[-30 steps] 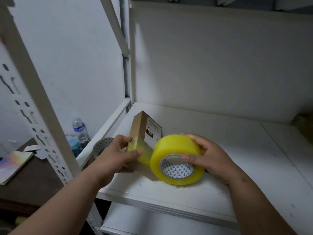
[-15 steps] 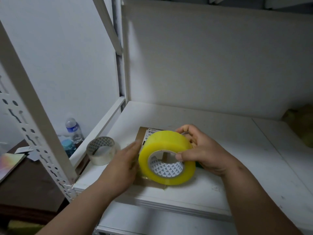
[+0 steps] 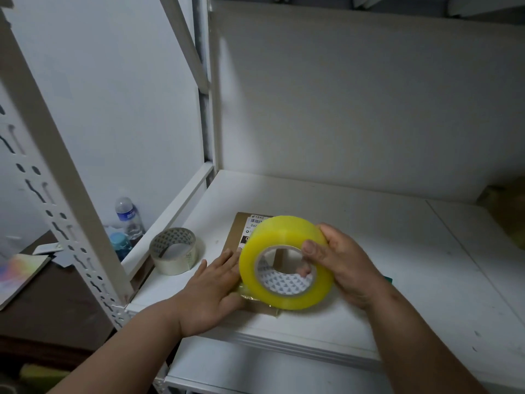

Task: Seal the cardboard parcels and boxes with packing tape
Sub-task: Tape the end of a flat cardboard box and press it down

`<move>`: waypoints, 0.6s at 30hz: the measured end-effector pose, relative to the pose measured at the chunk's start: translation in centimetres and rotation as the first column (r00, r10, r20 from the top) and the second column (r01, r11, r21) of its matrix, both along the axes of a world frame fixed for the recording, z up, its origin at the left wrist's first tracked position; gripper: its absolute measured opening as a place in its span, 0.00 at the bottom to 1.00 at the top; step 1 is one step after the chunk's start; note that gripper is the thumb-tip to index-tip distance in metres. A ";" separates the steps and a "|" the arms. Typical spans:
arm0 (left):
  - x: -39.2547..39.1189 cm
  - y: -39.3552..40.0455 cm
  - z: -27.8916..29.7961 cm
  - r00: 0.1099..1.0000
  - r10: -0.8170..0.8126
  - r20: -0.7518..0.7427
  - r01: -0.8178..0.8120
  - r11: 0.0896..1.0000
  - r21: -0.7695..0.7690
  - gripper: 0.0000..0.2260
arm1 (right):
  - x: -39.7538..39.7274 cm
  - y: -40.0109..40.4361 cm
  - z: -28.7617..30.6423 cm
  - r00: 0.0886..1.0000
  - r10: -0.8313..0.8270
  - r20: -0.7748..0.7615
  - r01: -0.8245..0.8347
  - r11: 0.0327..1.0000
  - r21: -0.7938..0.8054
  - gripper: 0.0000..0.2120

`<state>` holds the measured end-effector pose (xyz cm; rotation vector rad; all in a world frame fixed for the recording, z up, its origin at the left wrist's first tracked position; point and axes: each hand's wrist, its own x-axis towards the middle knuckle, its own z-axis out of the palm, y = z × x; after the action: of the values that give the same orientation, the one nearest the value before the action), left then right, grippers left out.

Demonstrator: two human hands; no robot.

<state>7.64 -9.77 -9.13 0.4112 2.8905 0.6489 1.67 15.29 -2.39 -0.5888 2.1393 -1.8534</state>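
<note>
A small flat cardboard parcel [image 3: 241,227] with a white shipping label lies on the white shelf [image 3: 369,223]. My left hand [image 3: 211,291] lies flat on its near left part, fingers straight, pressing a strip of tape down. My right hand [image 3: 345,264] grips a thick yellow roll of packing tape [image 3: 284,260] standing on edge over the parcel, thumb on the core's rim and fingers round the far side. Most of the parcel is hidden behind the roll and both hands.
A thinner, nearly used roll of clear tape [image 3: 174,250] lies on the shelf's left edge. White slotted rack uprights [image 3: 54,177] stand at the left. A water bottle [image 3: 127,218] and papers sit on a dark table beyond. Something brownish [image 3: 508,211] sits at the far right.
The parcel went from standing on edge in my left hand to lying flat on the shelf. My left hand opened and now presses on it. The yellow roll stayed in my right hand.
</note>
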 end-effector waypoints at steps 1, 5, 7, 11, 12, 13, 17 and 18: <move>0.1 0.3 0.2 0.999 0.023 0.028 -0.021 0.998 -0.060 0.43 | -0.2 0.7 0.3 1.000 0.000 -0.015 0.000 1.000 0.011 0.31; 0.5 0.3 -0.2 0.996 0.086 0.009 -0.084 0.987 -0.135 0.51 | -1.3 5.1 1.2 0.996 -0.010 -0.084 0.028 0.976 0.218 0.34; 0.4 0.2 -0.6 0.996 0.088 -0.011 -0.089 0.986 -0.139 0.50 | -1.5 6.5 1.2 0.996 0.014 -0.092 0.023 0.923 0.385 0.37; 0.1 0.5 -0.3 0.997 0.076 -0.009 -0.076 0.967 -0.245 0.46 | -1.2 6.8 1.2 0.997 0.017 -0.072 0.022 0.861 0.508 0.34; 0.3 0.6 -0.1 0.998 0.064 -0.017 -0.066 0.956 -0.286 0.46 | -1.1 6.6 1.2 0.997 0.018 -0.079 0.027 0.843 0.538 0.35; 0.5 0.7 0.0 0.997 0.051 -0.062 -0.069 0.943 -0.327 0.45 | -1.2 6.5 1.2 0.997 0.021 -0.080 0.028 0.824 0.565 0.35; 1.2 2.6 -0.7 0.961 -0.022 -0.275 -0.092 0.914 -0.394 0.40 | -1.3 5.8 1.4 0.998 0.052 -0.036 -0.016 0.761 0.648 0.32; 1.2 3.0 -0.7 0.970 -0.011 -0.243 -0.085 0.921 -0.381 0.39 | -1.3 5.7 1.6 0.998 0.062 -0.022 -0.032 0.754 0.656 0.30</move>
<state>8.83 -6.76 -9.83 0.4017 3.1574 0.0131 0.37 20.96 -0.83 -0.4986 2.5525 -0.9327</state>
